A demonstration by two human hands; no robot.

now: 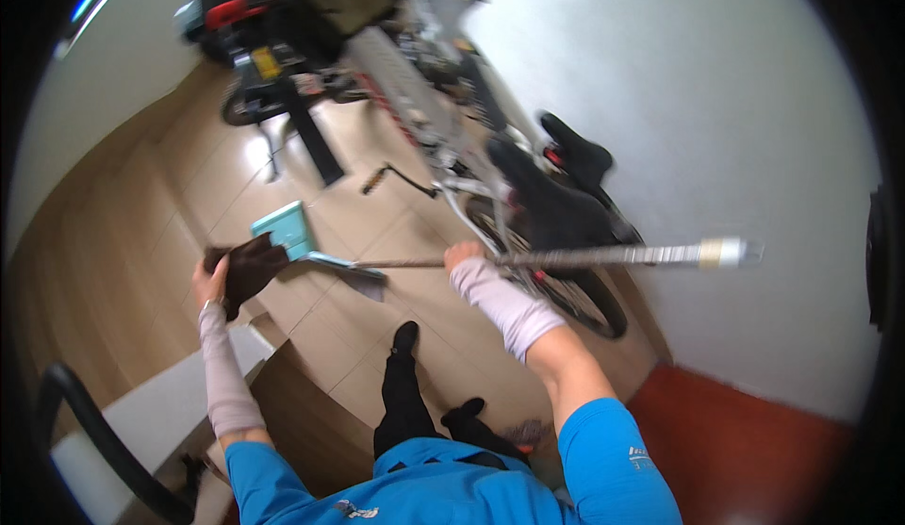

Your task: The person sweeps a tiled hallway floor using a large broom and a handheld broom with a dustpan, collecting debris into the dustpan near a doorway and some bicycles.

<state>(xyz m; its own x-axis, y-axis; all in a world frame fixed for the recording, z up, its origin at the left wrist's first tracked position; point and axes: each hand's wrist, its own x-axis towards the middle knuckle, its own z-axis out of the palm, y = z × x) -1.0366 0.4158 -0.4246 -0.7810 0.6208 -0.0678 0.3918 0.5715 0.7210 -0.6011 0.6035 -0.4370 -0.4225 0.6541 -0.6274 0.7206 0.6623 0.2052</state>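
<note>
My left hand [211, 285] grips a dark brown cloth [251, 270] that hangs in front of a turquoise dustpan [286, 227]. My right hand [465, 253] is closed around a long thin pole [601, 256] with a pale end, which runs across the view to the right. The pole's lower end meets a light blue and grey flat head [357, 279] just over the tiled floor, beside the dustpan. Whether that head is a broom's or part of the dustpan, I cannot tell. Motion blurs the pole.
Bicycles with black saddles [565, 207] lean along the white wall at the upper right. A red and black vehicle [240, 16] stands at the top. At the lower left are a white ledge [170, 383] and a black curved handle [106, 440]; a red surface [721, 440] lies lower right.
</note>
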